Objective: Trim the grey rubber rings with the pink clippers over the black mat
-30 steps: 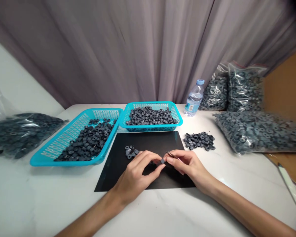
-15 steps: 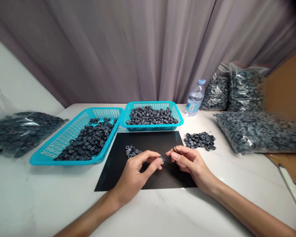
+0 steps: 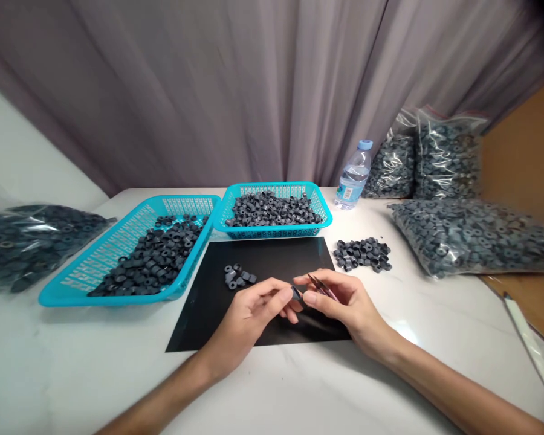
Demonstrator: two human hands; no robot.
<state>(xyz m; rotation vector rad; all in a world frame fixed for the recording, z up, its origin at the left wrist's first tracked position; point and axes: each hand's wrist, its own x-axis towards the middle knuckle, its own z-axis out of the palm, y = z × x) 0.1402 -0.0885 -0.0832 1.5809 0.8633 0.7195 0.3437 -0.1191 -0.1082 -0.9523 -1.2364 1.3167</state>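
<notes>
We have a small dark grey part (image 3: 296, 293) up off the black sheet (image 3: 258, 254), pinched between the thumb and forefinger of our left hand (image 3: 249, 317), with the other fingers of that hand curled loosely beneath. In our right hand (image 3: 347, 299) we hold dark tweezers (image 3: 323, 288) between thumb and fingers, their tips pointing up and away from us, and slightly parted as far as we can see. The right fingertips come right up to the part, but we cannot tell whether they touch it.

Judging by the similar pieces in the little cluster (image 3: 238, 277) on the sheet, we take it for a short ring with a hole through it. We expect it to be very light and fairly stiff, perhaps rubber or hard plastic, hardly fragile, though its smooth, curved side could roll or slip out of a careless pinch. The outer wall seems the best hold, one fingertip on each side, leaving the opening free; squeezing gently should be enough. The tweezers look slim, and we would keep them well back from their points. More such pieces lie in a loose pile (image 3: 362, 254) on the white table (image 3: 299, 393), beyond our right hand
</notes>
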